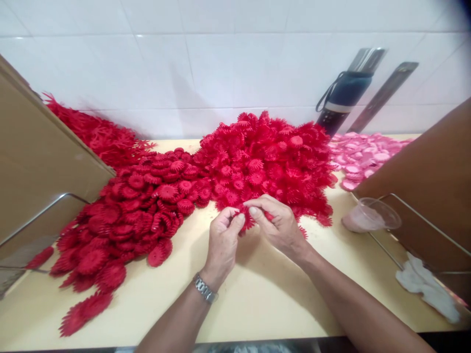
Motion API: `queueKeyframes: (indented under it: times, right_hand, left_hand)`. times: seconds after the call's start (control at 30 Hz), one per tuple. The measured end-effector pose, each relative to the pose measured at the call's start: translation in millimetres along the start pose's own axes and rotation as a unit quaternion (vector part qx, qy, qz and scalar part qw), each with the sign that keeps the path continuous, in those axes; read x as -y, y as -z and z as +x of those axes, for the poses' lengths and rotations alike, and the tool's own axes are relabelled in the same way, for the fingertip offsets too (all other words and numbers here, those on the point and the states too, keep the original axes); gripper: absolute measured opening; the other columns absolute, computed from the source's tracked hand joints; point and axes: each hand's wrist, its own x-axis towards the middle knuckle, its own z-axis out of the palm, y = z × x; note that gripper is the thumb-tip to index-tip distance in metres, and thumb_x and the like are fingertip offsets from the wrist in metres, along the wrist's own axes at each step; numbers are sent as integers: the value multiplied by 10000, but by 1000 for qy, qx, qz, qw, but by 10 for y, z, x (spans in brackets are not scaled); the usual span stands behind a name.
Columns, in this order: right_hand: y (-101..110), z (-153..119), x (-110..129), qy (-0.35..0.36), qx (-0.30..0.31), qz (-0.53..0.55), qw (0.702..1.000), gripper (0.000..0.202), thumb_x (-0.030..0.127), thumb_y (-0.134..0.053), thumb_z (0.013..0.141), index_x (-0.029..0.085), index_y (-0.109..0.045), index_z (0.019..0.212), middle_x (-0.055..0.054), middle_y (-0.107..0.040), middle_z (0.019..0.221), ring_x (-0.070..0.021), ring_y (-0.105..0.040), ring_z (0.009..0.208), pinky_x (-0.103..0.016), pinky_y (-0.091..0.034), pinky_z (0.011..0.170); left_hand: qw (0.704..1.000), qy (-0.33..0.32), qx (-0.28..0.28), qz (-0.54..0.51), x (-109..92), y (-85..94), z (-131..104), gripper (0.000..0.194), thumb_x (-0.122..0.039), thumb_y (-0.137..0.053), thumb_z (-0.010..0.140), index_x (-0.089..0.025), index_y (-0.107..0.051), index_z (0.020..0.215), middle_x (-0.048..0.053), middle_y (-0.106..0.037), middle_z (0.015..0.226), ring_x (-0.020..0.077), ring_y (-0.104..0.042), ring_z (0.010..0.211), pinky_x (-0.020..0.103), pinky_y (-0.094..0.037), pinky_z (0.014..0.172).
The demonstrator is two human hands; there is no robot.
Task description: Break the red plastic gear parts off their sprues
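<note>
Both hands meet at the front edge of a big heap of red frilled flower pieces [265,162]. My left hand [225,235], with a metal watch at the wrist, pinches the left side of a small red flower piece [248,221] between thumb and forefinger. On its right side, my right hand [277,223] pinches the same piece, its fingers partly covering it. A second pile of rounder, flatter red flower pieces [125,215] spreads to the left of my hands.
Brown boards [40,127] [427,196] stand at both sides, with wire frames. At the right are a clear plastic cup [364,215], crumpled tissue [423,284] and pink pieces [368,154]. A dark blue bottle [342,93] stands by the tiled wall.
</note>
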Motion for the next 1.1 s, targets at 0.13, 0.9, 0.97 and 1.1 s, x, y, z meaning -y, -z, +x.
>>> queueKeyframes:
  times: [0.13, 0.9, 0.97, 1.1]
  right_hand:
    - [10, -2, -25, -51, 24, 55, 997, 195, 250, -468, 889, 171, -635, 950, -29, -593, 804, -126, -564, 717, -257, -454, 671]
    - [34, 23, -104, -107, -142, 177, 968, 87, 266, -511, 826, 185, -505, 796, 28, -474, 636, -96, -443, 553, -214, -380, 503]
    - [82, 44, -118, -106, -170, 171, 965, 76, 264, -514, 819, 190, -502, 809, 29, -470, 640, -95, -428, 547, -210, -369, 497]
    - [70, 49, -124, -116, -59, 202, 971, 98, 279, -515, 814, 183, -522, 836, 25, -482, 651, -96, -433, 558, -220, -371, 518]
  left_hand:
    - [1000, 7, 6, 2, -8, 6, -6, 217, -301, -571, 789, -159, -499, 641, -37, -472, 590, 77, -386, 529, 213, -319, 494]
    - [993, -30, -38, -103, -116, -10, 12, 251, -304, -614, 759, -171, -466, 606, -34, -513, 572, 95, -500, 560, 228, -404, 604]
    - [992, -34, -55, -105, -135, -13, 27, 242, -297, -620, 749, -171, -466, 611, -38, -519, 565, 90, -505, 537, 226, -409, 586]
    - [990, 13, -18, -137, -161, -29, 40, 119, -211, -603, 733, -168, -495, 706, -33, -567, 627, 84, -533, 519, 232, -431, 567]
